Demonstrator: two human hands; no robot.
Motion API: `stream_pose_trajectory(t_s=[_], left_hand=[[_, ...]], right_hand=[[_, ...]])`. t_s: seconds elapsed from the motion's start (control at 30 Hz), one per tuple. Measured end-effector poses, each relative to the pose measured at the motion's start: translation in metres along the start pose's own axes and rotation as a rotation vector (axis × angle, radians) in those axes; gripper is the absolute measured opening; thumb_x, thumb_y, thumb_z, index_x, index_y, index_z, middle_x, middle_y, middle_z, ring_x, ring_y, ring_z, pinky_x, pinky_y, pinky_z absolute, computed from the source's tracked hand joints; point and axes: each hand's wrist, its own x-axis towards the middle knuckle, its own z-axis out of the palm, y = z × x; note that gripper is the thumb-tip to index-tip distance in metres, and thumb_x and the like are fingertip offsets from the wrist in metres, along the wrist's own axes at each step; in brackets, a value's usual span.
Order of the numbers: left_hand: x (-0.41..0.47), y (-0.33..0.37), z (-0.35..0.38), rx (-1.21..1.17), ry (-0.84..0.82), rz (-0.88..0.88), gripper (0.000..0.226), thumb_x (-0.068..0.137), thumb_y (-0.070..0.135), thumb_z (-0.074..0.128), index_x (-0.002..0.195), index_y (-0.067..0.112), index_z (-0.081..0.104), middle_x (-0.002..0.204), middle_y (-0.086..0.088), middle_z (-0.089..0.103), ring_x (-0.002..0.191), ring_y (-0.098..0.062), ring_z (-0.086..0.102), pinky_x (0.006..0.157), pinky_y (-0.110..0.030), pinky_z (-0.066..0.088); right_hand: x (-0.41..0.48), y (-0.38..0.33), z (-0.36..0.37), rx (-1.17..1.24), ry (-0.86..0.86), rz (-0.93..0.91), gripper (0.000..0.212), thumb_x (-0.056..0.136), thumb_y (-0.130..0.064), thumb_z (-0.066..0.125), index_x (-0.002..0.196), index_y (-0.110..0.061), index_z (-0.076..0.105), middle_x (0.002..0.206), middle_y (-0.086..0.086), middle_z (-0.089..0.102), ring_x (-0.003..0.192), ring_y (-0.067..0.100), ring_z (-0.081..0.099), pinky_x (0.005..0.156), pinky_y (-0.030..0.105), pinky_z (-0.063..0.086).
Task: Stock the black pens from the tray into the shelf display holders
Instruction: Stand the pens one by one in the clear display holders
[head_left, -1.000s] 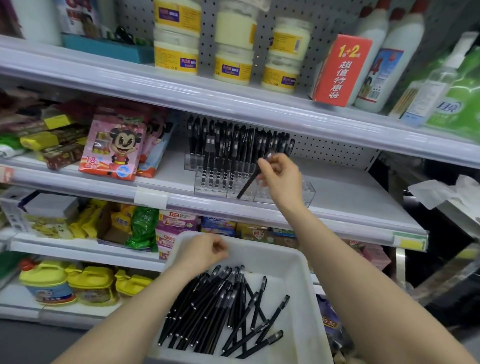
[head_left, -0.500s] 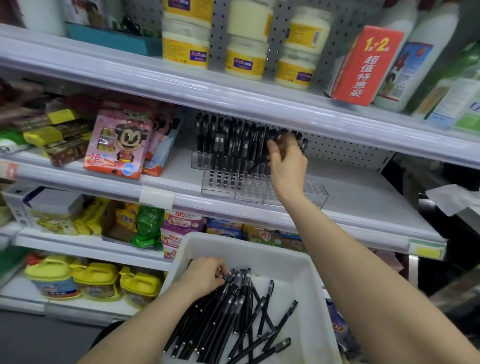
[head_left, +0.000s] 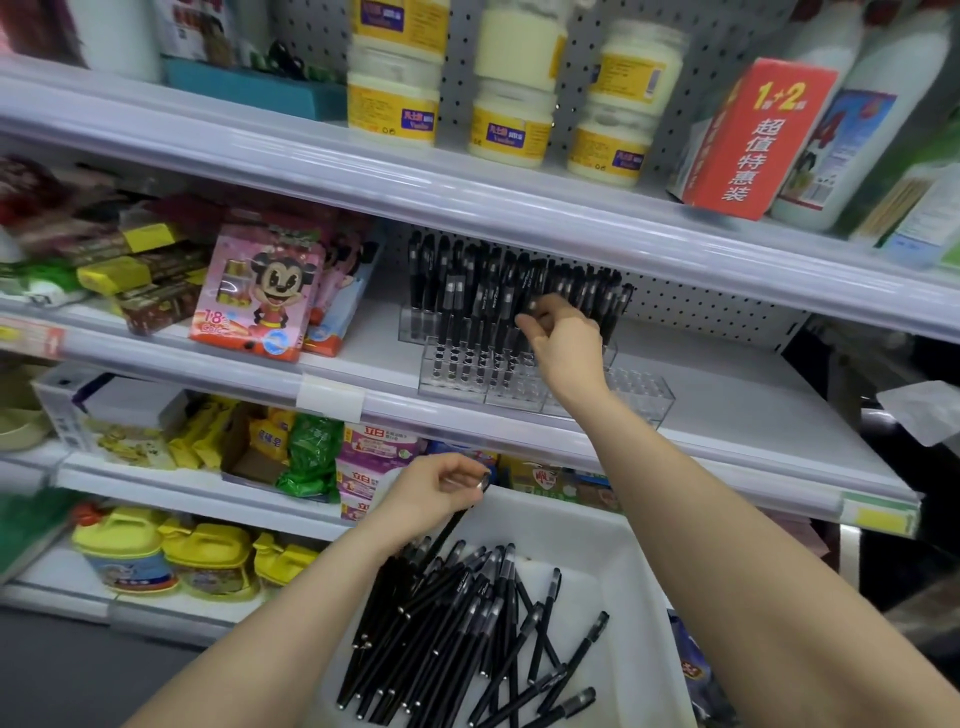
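Your left hand (head_left: 434, 493) is over the back-left corner of the white tray (head_left: 641, 566), fingers curled tight, pinching one black pen (head_left: 451, 522) near its top end. That pen slants down-left into the pile. The loose pens (head_left: 457, 629) lie heaped along the tray's left side, with a few crossed ones towards the middle.

Your right hand (head_left: 566, 345) is up at the clear holders (head_left: 641, 397) on the middle shelf (head_left: 753, 415). Its fingers are drawn in close on the tops of the upright pens (head_left: 467, 296), but I can't tell if they actually pinch one. The upright pens fill the back and left slots. Front-right slots show bare.

A pink cartoon pack (head_left: 260, 296) stands left of the holders. Yellow-label jars (head_left: 392, 106) and a red box (head_left: 756, 140) sit on the shelf above.
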Motion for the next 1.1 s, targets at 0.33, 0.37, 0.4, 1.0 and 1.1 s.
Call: stream_pose_trajectory(t_s=[0.33,0.37,0.4,1.0,1.1], left_hand=[[0.013,0.063,-0.018,-0.215,0.204,0.181,0.024,0.086,0.01,0.07,0.103,0.028,0.066,0.101,0.005,0.07,0.096,-0.01,0.067,0.084,-0.024,0.056],[0.016,0.069,-0.02,-0.24,0.23,0.204,0.024,0.086,0.011,0.07,0.102,0.029,0.066,0.101,0.004,0.071,0.096,-0.012,0.068,0.083,-0.025,0.056],[0.02,0.075,-0.022,-0.269,0.26,0.228,0.023,0.086,0.011,0.071,0.101,0.03,0.066,0.1,0.004,0.071,0.095,-0.013,0.068,0.082,-0.026,0.056],[0.013,0.072,-0.006,-0.014,0.302,0.34,0.018,0.089,0.016,0.067,0.105,0.025,0.069,0.099,0.013,0.07,0.093,-0.001,0.064,0.085,-0.021,0.052],[0.001,0.032,0.008,0.128,0.233,0.226,0.018,0.089,0.02,0.067,0.098,0.036,0.066,0.098,0.02,0.068,0.093,0.003,0.062,0.087,-0.017,0.049]], right_hand=[[-0.026,0.009,0.006,0.035,0.103,-0.038,0.023,0.095,-0.023,0.06,0.117,-0.014,0.059,0.091,-0.001,0.063,0.083,0.015,0.059,0.076,0.034,0.05],[-0.033,0.01,0.006,0.052,0.114,-0.079,0.018,0.096,-0.022,0.059,0.112,-0.015,0.06,0.091,-0.003,0.063,0.082,0.011,0.058,0.076,0.031,0.05],[-0.041,0.012,0.006,0.064,0.108,-0.12,0.014,0.096,-0.021,0.058,0.108,-0.016,0.062,0.092,-0.004,0.063,0.081,0.008,0.057,0.075,0.028,0.049],[-0.08,0.036,-0.001,0.131,0.016,-0.114,0.014,0.098,-0.029,0.057,0.103,-0.018,0.064,0.089,-0.007,0.066,0.081,0.007,0.061,0.075,0.035,0.054],[-0.071,0.036,-0.013,0.148,0.051,-0.072,0.013,0.098,-0.029,0.057,0.104,-0.02,0.063,0.088,-0.011,0.063,0.081,-0.001,0.058,0.077,0.026,0.052]])
